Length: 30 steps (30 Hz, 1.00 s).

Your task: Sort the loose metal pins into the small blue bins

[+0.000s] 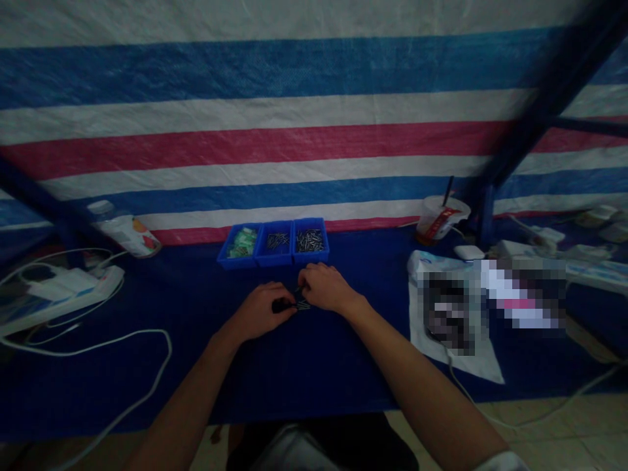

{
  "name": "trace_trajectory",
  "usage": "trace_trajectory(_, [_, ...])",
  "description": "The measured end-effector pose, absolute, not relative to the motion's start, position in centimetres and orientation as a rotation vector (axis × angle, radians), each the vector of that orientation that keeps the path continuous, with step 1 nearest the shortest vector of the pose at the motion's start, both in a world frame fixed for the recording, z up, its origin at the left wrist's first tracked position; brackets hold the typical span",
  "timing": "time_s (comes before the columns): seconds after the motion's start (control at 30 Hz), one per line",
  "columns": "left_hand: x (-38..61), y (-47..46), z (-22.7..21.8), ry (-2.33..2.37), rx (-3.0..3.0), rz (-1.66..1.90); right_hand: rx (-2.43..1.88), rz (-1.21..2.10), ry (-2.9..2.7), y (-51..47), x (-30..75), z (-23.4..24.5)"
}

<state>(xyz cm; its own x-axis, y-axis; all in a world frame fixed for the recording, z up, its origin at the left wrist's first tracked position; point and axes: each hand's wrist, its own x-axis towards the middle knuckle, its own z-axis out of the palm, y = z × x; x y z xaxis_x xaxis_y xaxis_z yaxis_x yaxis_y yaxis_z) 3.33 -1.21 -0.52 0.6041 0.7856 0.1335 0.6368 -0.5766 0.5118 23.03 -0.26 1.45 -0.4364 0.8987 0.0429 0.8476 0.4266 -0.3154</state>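
Observation:
Over the middle of the blue table, my left hand (267, 311) is closed, its thumb and fingers pinching a small black piece (281, 305) whose kind I cannot make out. Close beside it on the right, the fingertips of my right hand (326, 286) are pressed together and point down; what they hold is hidden. Several thin metal pins or screws (303, 305) lie between and just below the two hands. Behind the hands stand three joined blue bins: the left bin (225, 255) holds greenish clear packets, the middle bin (273, 260) and right bin (313, 257) hold small metal pins or screws.
A bottle (128, 232) leans at the back left, near a power strip (105, 288) and a looping white cable (167, 353). To the right are a plastic cup with a straw (440, 219), a white bag (417, 333) under blurred items, and another power strip (598, 271).

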Motion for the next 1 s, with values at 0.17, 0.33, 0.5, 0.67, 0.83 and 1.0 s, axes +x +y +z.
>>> trace_trajectory(0.17, [3.35, -1.0, -0.79, 1.163, 2.399, 0.507, -1.518, 0.343, -2.495, -0.46, 22.83, 1.24])
trace_trajectory(0.33, [3.21, -0.79, -0.94, 1.2, 2.357, 0.519, -1.508, 0.307, -2.512, -0.56, 22.51, 0.97])
trace_trajectory(0.5, [3.15, -0.7, -0.87, 1.231, 2.363, 0.511, -1.453, 0.318, -2.531, -0.52, 22.67, 0.88])
trace_trajectory(0.67, [3.04, -0.72, -0.78, 1.224, 2.363, 0.514, -1.41, 0.356, -2.578, -0.5, 23.2, 1.09])
trace_trajectory(0.83, [2.94, -0.77, -0.72, 1.258, 2.36, 0.523, -1.362, 0.387, -2.51, -0.12, 23.34, 1.13])
trace_trajectory(1.0, [2.95, -0.76, -0.6, 1.31, 2.354, 0.544, -1.35, 0.537, -2.437, 0.1, 23.42, 1.47])
